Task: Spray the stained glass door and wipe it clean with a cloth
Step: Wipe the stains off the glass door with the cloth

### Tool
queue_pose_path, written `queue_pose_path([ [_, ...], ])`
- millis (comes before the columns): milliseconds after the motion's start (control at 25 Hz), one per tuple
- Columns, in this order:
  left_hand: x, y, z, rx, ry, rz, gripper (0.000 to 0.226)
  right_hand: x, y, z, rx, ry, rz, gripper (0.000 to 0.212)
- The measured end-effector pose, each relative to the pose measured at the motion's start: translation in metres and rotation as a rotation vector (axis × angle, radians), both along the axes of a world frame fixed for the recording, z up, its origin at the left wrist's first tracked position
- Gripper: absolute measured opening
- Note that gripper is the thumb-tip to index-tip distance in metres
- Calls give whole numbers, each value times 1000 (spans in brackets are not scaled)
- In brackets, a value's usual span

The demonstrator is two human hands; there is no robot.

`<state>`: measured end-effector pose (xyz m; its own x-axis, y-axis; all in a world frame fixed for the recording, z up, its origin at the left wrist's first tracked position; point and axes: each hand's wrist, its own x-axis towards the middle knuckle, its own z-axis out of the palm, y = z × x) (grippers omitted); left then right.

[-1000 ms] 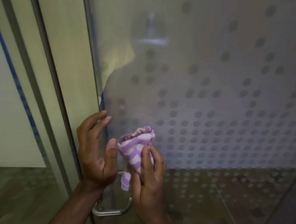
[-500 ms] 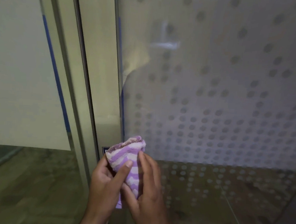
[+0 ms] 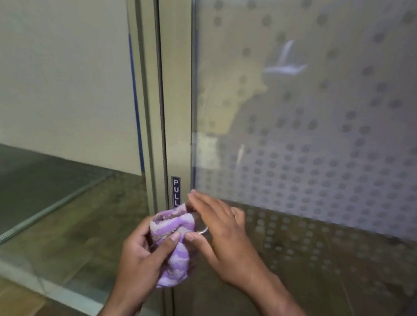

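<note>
Moved since earlier: both hands and the cloth now sit lower and nearer the frame edge of the door than half a second ago; the view has swung right, so a small sign that was mostly covered by the cloth now shows.
Writing: a narrow dark sign (image 3: 175,191) on the pale door frame (image 3: 174,106) reads "PULL" in white letters, set top to bottom; its lower end is hidden behind the cloth.
Cloth: a purple-and-white striped cloth (image 3: 173,246), bunched up, held in front of the frame just beside the glass edge.
Left hand: the left hand (image 3: 141,256) is clenched around the cloth from the left, thumb pressed across its front.
Right hand: the right hand (image 3: 221,235) is released, fingers straight and spread, thumb tip touching the cloth; whether the fingertips touch the glass cannot be told.
Handle: a short curve of metal handle (image 3: 203,230) shows between the cloth and the right palm.
Glass door: the glass door (image 3: 314,140) carries a frosted band printed with rows of grey dots, clear glass below it; dim reflections lie across the frost.
Room: to the left, a fixed glass panel (image 3: 59,85) with a thin blue strip (image 3: 136,103) along its edge; through it, a pale wall and a dull brownish floor (image 3: 79,227).
</note>
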<state>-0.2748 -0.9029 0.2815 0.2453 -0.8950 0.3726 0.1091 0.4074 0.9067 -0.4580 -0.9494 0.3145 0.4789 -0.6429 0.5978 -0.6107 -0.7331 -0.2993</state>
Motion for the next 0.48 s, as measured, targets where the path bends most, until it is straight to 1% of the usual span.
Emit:
queue_pose_path([
  [160,-6,79,-10,43,-87,58,39,-6,48,3,-19,150,139,63],
  [280,9,144,-24,85,-151,117,37,3,88,1,5,218,254,50],
  [400,21,214,-36,139,-183,203,42,23,134,-7,33,204,361,36],
  [480,28,264,-49,181,-120,260,50,41,166,-13,46,178,439,33],
])
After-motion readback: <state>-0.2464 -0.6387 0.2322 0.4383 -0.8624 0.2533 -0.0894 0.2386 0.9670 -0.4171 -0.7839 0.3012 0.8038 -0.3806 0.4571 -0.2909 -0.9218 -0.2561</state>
